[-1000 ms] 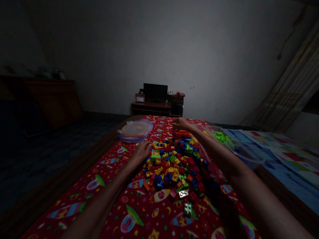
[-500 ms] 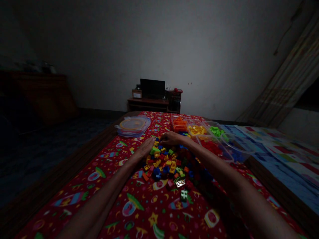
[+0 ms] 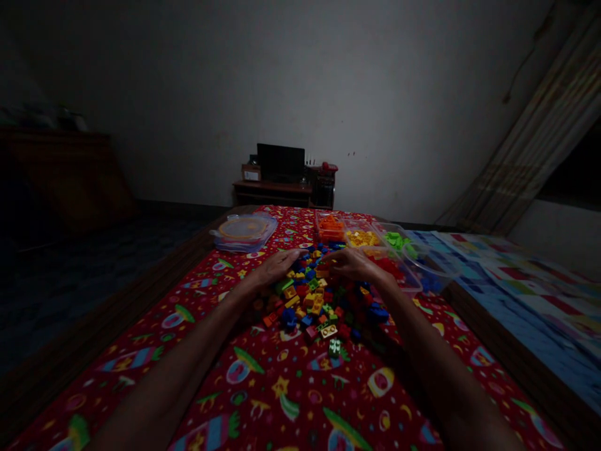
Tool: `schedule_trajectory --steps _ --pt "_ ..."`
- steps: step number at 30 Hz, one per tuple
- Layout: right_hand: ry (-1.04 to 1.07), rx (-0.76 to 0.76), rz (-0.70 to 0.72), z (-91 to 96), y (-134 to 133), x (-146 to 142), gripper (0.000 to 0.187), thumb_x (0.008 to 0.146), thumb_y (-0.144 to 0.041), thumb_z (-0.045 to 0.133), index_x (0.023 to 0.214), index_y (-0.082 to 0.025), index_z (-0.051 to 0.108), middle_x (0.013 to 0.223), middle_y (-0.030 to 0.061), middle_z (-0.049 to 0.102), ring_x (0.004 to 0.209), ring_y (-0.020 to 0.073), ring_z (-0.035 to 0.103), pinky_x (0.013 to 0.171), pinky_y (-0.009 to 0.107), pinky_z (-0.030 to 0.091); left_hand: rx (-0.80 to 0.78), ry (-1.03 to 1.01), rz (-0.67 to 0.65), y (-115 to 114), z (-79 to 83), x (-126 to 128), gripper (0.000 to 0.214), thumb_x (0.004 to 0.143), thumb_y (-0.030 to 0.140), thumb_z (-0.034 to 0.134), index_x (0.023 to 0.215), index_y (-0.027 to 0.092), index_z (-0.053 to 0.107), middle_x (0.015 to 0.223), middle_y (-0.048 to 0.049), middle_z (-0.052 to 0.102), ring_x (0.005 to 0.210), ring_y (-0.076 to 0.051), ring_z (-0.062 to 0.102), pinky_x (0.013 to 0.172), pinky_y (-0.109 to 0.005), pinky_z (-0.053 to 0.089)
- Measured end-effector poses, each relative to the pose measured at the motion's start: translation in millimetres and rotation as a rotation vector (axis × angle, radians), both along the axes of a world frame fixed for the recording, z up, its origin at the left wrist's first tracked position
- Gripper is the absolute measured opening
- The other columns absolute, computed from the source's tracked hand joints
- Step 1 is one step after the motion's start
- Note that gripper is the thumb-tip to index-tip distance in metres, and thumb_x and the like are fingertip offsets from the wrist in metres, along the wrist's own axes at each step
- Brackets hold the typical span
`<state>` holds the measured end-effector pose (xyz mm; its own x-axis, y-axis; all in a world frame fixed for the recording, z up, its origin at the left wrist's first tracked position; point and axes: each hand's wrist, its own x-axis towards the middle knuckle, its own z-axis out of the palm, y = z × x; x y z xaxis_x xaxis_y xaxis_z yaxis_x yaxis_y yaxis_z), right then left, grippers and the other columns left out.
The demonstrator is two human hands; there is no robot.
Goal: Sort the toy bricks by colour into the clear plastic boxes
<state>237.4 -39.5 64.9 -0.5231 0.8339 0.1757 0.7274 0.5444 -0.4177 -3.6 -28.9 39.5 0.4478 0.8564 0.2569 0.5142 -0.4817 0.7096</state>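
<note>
Toy building bricks [image 3: 305, 300] in yellow, red, blue, green and orange lie in a loose pile on the red patterned cloth [image 3: 263, 401]. At the pile's left edge rests my left hand [image 3: 280, 264], fingers stretched toward the bricks and no brick visible in them. My right hand [image 3: 353, 263] is over the pile's right side, apart from the left. Its fingers are loosely bent down among the bricks and look apart; the fingertips are partly hidden in the dim light. A dark green brick [image 3: 334, 347] lies nearest to me.
Clear boxes behind the pile to the right hold orange bricks [image 3: 331, 227], yellow bricks [image 3: 362, 238], green bricks [image 3: 397, 240], red bricks [image 3: 392, 268] and blue bricks [image 3: 429, 282]. Stacked clear lids [image 3: 245, 232] lie far left. A quilted bed [image 3: 507, 282] adjoins the right side.
My right hand has drawn away from the left one, moving to the right across the pile. Blue and yellow bricks now show between the hands. The view has shifted slightly.
</note>
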Motion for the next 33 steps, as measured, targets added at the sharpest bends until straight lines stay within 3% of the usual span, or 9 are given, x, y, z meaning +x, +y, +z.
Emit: schedule_trajectory --steps 3,6,9,14,18,22,24,28,33 --pt "0.114 0.110 -0.081 2.4 -8.6 1.5 0.034 0.078 -0.008 0.058 0.108 -0.016 0.072 0.096 0.0072 0.072 0.083 0.0168 0.064 0.072 0.025 0.045 -0.033 0.122 -0.061 0.3 11.1 -18.0 0.066 0.081 0.061 0.041 0.123 0.014 0.060 0.132 -0.0096 0.060 0.118 -0.025 0.056 0.098 -0.032 0.044" --pt "0.148 0.150 -0.019 4.7 -20.9 -10.2 0.036 0.077 -0.002 0.052 0.105 -0.014 0.071 0.092 0.0066 0.072 0.079 0.0143 0.064 0.069 0.022 0.043 -0.124 0.358 -0.107 0.6 19.0 -36.6 0.057 0.077 0.057 0.049 0.114 0.015 0.064 0.118 -0.0085 0.067 0.104 -0.024 0.062 0.088 -0.029 0.049" --pt "-0.023 0.154 0.071 0.8 -33.2 -28.6 0.032 0.080 -0.006 0.052 0.103 -0.015 0.071 0.090 0.0066 0.071 0.077 0.0135 0.062 0.066 0.020 0.039 -0.132 0.597 -0.064 -3.3 21.5 -40.9 0.045 0.072 0.049 0.057 0.101 0.016 0.067 0.103 -0.0066 0.070 0.090 -0.022 0.063 0.074 -0.026 0.049" --pt "-0.304 0.166 0.163 -14.2 -40.6 -44.1 0.031 0.081 -0.009 0.051 0.105 -0.018 0.069 0.090 0.0072 0.069 0.076 0.0135 0.057 0.062 0.021 0.033 -0.054 0.838 0.014 -16.5 18.5 -20.9 0.021 0.070 0.029 0.056 0.086 0.017 0.065 0.082 -0.0011 0.068 0.073 -0.017 0.059 0.056 -0.021 0.040" --pt "-0.256 0.191 0.101 -9.8 -36.4 -32.3 0.021 0.084 -0.014 0.052 0.098 -0.015 0.068 0.083 0.0053 0.066 0.070 0.0119 0.052 0.061 0.022 0.031 0.025 0.790 0.006 -17.1 16.5 -15.5 0.024 0.072 0.029 0.057 0.091 0.016 0.063 0.085 -0.0011 0.067 0.073 -0.016 0.059 0.059 -0.021 0.041" --pt "-0.085 0.282 -0.096 8.7 -33.1 -12.7 0.020 0.090 -0.023 0.049 0.095 -0.013 0.064 0.078 0.0037 0.061 0.066 0.0112 0.047 0.060 0.023 0.029 0.112 0.681 0.012 -15.5 19.4 -15.9 0.031 0.078 0.032 0.055 0.104 0.017 0.062 0.097 -0.0042 0.069 0.085 -0.019 0.062 0.068 -0.022 0.044" --pt "-0.067 0.247 -0.152 17.3 -34.1 -5.0 0.024 0.092 -0.025 0.045 0.088 -0.013 0.064 0.073 0.0026 0.058 0.061 0.0104 0.043 0.057 0.023 0.028 0.138 0.647 0.003 -18.8 23.2 -12.4 0.031 0.081 0.034 0.052 0.105 0.017 0.061 0.097 -0.0043 0.070 0.085 -0.019 0.062 0.068 -0.023 0.044" --pt "-0.135 0.117 -0.107 29.3 -41.4 2.3 0.018 0.085 -0.014 0.049 0.091 -0.012 0.066 0.077 0.0031 0.061 0.064 0.0107 0.047 0.057 0.021 0.032 0.175 0.591 0.033 -25.7 29.5 -3.3 0.029 0.081 0.038 0.049 0.096 0.017 0.062 0.086 -0.0036 0.068 0.077 -0.018 0.061 0.063 -0.023 0.042" --pt "-0.283 -0.093 0.003 38.5 -48.5 -1.5 0.041 0.070 0.001 0.050 0.104 -0.013 0.069 0.090 0.0056 0.068 0.073 0.0123 0.058 0.060 0.019 0.038 0.286 0.511 0.223 -18.7 22.9 0.4 0.028 0.081 0.038 0.044 0.076 0.015 0.060 0.076 -0.0053 0.063 0.067 -0.017 0.055 0.059 -0.025 0.038"
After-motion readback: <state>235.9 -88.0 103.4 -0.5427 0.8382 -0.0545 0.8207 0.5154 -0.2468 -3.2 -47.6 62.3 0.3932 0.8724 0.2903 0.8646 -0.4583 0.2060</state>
